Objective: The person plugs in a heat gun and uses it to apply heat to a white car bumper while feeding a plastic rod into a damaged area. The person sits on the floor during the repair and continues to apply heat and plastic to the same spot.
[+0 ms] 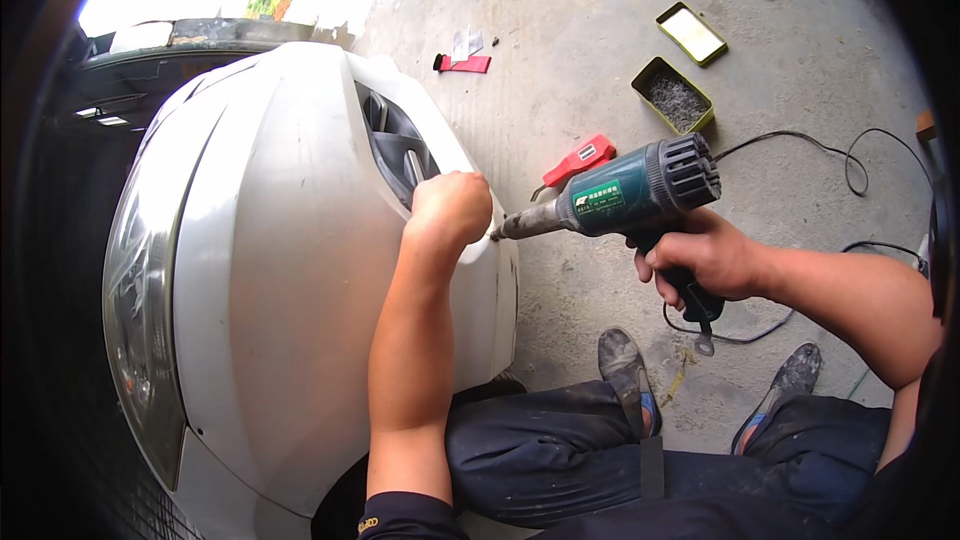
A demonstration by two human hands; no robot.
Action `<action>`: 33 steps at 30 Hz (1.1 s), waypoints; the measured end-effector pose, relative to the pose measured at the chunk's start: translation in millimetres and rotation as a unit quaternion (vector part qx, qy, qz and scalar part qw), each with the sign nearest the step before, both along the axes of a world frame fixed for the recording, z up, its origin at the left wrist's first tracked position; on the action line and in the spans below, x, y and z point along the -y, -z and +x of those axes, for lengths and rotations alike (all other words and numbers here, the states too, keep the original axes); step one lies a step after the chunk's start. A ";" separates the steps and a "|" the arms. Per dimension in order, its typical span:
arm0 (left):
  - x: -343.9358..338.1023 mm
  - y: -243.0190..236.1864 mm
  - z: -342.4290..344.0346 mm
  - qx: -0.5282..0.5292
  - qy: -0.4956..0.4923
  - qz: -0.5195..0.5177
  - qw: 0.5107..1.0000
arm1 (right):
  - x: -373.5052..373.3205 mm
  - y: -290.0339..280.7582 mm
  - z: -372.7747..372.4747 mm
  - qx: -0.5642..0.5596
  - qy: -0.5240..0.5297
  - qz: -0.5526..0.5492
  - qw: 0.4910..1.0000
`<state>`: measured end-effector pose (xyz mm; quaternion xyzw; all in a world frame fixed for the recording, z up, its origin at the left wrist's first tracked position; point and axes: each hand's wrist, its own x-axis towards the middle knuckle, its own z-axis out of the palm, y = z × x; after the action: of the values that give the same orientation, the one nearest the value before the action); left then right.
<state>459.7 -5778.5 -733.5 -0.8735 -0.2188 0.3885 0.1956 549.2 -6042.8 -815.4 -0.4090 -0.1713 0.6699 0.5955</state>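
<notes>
My right hand (706, 252) is wrapped round the grip of a dark green heat gun (640, 187), holding it level. The gun's metal nozzle points left at the lower edge of a white car bumper (300, 170), close to my left hand (452, 208). That hand is closed in a fist at the rim of a dark opening (390, 130) in the bumper. A shiny metal bar-like tool (414, 168) sticks out of the fist into the opening; its other end is hidden. Whether the nozzle touches the bumper I cannot tell.
On the concrete floor lie a red hand tool (580, 160) with a bent metal tip, a tin (712, 112) of small metal pieces, its lid (692, 34) and a red strip (468, 64). Black cable (800, 140) trails right. The headlight (145, 330) is at left.
</notes>
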 end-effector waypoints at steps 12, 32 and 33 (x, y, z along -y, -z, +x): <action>-8.9 4.0 -7.7 0.022 -0.001 0.005 1.000 | -5.4 -2.3 5.3 0.021 -0.020 0.013 0.999; -18.5 7.6 -7.8 0.005 0.002 -0.002 1.000 | -13.2 -13.9 16.7 0.048 -0.048 -0.008 0.998; -17.8 6.7 -7.9 0.005 -0.004 -0.001 1.000 | -13.9 -13.4 17.4 0.049 -0.049 -0.004 0.998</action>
<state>451.8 -5760.7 -740.1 -0.8747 -0.2230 0.3849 0.1924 566.6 -6028.9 -801.9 -0.4350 -0.2172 0.6779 0.5515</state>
